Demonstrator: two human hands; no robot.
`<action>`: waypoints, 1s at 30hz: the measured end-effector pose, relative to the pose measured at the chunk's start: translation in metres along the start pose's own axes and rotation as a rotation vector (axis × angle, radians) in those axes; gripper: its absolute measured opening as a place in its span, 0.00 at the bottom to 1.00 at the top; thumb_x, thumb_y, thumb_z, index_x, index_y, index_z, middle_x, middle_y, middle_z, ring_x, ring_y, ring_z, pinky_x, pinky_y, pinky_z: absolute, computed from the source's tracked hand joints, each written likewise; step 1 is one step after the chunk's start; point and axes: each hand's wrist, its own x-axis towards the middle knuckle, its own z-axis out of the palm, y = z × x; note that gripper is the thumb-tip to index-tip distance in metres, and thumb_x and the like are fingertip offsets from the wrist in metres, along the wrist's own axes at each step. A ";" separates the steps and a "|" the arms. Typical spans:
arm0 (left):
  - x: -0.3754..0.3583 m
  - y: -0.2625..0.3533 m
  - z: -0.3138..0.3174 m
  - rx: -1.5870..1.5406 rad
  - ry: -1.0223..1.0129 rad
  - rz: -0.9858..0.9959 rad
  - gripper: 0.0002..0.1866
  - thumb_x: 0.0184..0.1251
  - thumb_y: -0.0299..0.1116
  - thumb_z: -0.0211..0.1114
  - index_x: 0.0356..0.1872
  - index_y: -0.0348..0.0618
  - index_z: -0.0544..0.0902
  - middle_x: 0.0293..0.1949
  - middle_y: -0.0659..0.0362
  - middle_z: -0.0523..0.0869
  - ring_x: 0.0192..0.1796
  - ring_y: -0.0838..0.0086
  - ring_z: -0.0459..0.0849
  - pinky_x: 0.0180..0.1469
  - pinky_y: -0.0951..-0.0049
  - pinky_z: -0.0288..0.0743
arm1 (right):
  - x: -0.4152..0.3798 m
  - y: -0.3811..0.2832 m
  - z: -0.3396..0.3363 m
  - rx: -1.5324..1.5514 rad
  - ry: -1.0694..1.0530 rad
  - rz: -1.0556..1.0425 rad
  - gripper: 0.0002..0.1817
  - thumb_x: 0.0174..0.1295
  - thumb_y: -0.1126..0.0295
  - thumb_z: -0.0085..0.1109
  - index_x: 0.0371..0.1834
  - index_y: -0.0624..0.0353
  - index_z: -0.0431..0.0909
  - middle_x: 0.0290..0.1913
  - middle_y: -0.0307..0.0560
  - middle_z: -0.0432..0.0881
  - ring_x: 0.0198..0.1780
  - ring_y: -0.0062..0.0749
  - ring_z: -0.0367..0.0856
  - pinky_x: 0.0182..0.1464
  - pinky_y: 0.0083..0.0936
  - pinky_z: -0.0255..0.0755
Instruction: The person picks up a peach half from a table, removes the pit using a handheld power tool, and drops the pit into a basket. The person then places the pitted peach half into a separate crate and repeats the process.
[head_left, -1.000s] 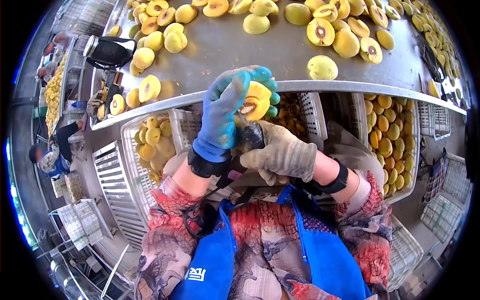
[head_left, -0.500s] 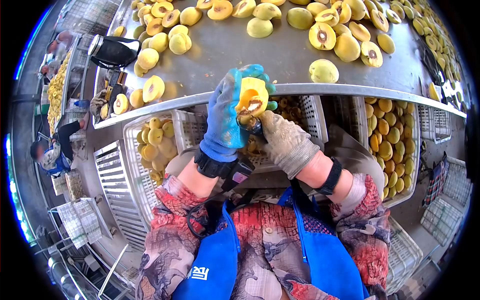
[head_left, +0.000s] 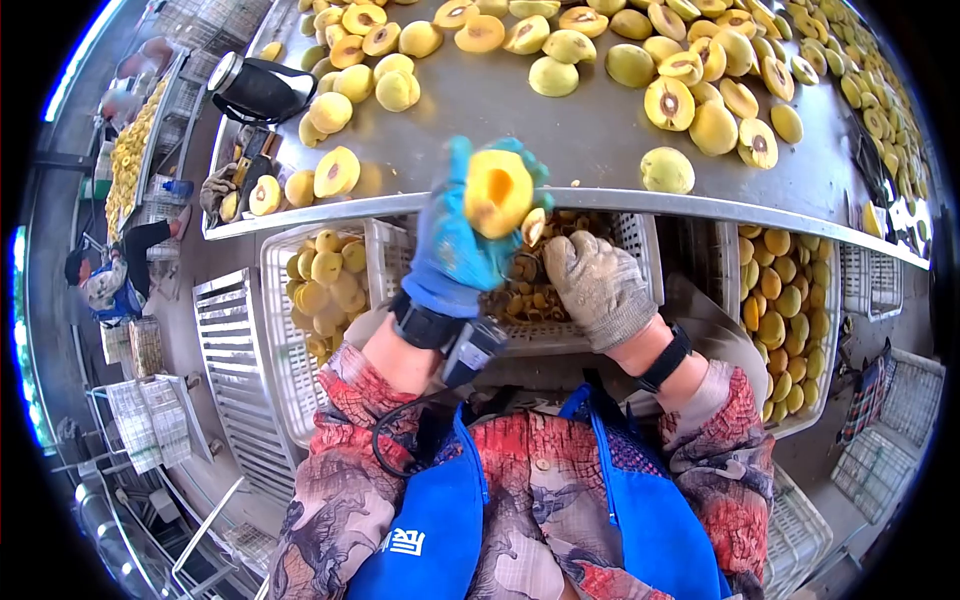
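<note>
In a blue-green glove, my left hand (head_left: 455, 245) holds a yellow fruit half (head_left: 498, 193) with its hollow centre facing up, just before the table edge. A small brown pit piece (head_left: 533, 227) shows between that fruit and my right hand. My right hand (head_left: 598, 285), in a dirty beige knitted glove, has its fingers curled, apart from the fruit; whatever it holds is hidden. Beneath both hands is a crate (head_left: 640, 255) with pit pieces (head_left: 520, 300) in it.
Cut fruit (head_left: 715, 127) lies across the metal table (head_left: 450, 110). A black-and-silver flask (head_left: 260, 90) stands at its left. Fruit-filled crates (head_left: 285, 345) are below on both sides. Another person (head_left: 120, 275) sits at the far left.
The pit piece has come away from the fruit half. My right hand has drawn back to the right, and the fruit's hollow now shows. The view has shifted slightly.
</note>
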 end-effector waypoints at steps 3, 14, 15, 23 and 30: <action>-0.005 0.032 0.001 0.003 0.095 0.139 0.28 0.71 0.54 0.49 0.51 0.36 0.75 0.43 0.51 0.83 0.44 0.63 0.83 0.46 0.62 0.81 | -0.009 0.003 0.025 0.018 -0.294 0.072 0.05 0.60 0.69 0.49 0.38 0.52 0.72 0.32 0.46 0.78 0.29 0.39 0.83 0.24 0.35 0.75; -0.027 0.010 0.004 0.257 0.061 0.118 0.27 0.71 0.51 0.52 0.54 0.35 0.73 0.46 0.54 0.81 0.48 0.67 0.81 0.53 0.67 0.76 | 0.020 -0.013 -0.025 0.865 0.210 0.141 0.23 0.52 0.67 0.64 0.51 0.55 0.69 0.44 0.55 0.77 0.44 0.55 0.78 0.44 0.41 0.75; -0.026 0.002 0.007 0.303 0.069 0.115 0.27 0.71 0.51 0.51 0.55 0.35 0.73 0.46 0.53 0.81 0.48 0.67 0.81 0.53 0.67 0.75 | 0.023 -0.012 -0.026 0.868 0.258 0.130 0.23 0.52 0.68 0.64 0.52 0.54 0.70 0.45 0.55 0.77 0.44 0.55 0.79 0.43 0.41 0.75; -0.016 -0.020 0.010 0.443 -0.089 0.138 0.28 0.73 0.52 0.48 0.59 0.35 0.70 0.48 0.52 0.81 0.49 0.67 0.80 0.55 0.66 0.73 | 0.024 -0.015 -0.026 0.677 0.189 0.054 0.13 0.52 0.71 0.58 0.41 0.55 0.70 0.37 0.54 0.76 0.33 0.53 0.79 0.31 0.42 0.75; -0.019 -0.018 0.001 -0.020 -0.053 -0.131 0.25 0.74 0.51 0.45 0.53 0.37 0.72 0.47 0.55 0.81 0.47 0.67 0.80 0.54 0.67 0.73 | 0.026 -0.019 -0.020 0.338 0.427 -0.180 0.09 0.52 0.69 0.58 0.35 0.54 0.71 0.34 0.49 0.74 0.34 0.45 0.79 0.33 0.38 0.74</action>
